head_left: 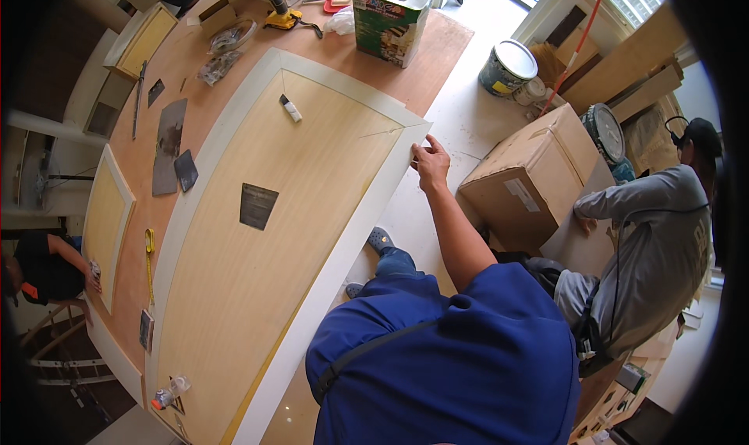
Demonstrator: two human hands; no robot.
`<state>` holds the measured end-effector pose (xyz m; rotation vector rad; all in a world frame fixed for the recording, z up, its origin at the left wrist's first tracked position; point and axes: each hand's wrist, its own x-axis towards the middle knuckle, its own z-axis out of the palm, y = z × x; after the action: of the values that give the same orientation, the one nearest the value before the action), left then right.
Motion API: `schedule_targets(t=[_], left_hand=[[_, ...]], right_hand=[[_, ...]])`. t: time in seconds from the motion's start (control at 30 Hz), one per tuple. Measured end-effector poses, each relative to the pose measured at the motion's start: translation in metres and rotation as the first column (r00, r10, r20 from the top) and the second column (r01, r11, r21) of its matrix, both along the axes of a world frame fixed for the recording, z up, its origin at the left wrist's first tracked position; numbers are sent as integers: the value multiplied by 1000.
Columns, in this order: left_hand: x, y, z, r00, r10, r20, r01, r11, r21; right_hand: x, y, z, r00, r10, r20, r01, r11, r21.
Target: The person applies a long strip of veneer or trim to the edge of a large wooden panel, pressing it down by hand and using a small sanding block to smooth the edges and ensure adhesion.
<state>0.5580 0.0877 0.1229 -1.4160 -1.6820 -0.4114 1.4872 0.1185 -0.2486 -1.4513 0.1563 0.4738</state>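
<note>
A large framed wooden panel [300, 172], pale wood with a whitish border, lies on the worktable in front of me. At its far right corner is my right hand [431, 164]. The fingers are curled against the panel's edge, with one finger straighter than the others. My left hand is out of view. On the panel lie a small white-handled scraper or brush [291, 108] and a dark, roughly square sheet [259, 206]. A clear bottle with an orange cap [172, 392] lies at its near left end.
The brown worktable [437, 51] holds a yellow cordless drill [273, 0], a green metal can [390, 20], a tape measure [149, 242] and dark sheets [168, 145]. A cardboard box [530, 172] stands right. One person [651, 242] sits right; another [55, 265] works at a smaller panel [109, 226].
</note>
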Motion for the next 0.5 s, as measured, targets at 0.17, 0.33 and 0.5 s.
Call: schedule_targets(t=[0.17, 0.33, 0.5], left_hand=[[4, 2, -1, 1000, -4, 2, 4, 1000, -2], [6, 4, -1, 1000, -6, -1, 6, 1000, 0], [7, 0, -1, 1000, 2, 2, -2, 1000, -1]], right_hand=[[2, 1, -3, 1000, -5, -2, 5, 1000, -6], [2, 1, 1, 1000, -3, -6, 3, 1000, -26], [1, 3, 5, 1000, -17, -16, 16, 1000, -17]])
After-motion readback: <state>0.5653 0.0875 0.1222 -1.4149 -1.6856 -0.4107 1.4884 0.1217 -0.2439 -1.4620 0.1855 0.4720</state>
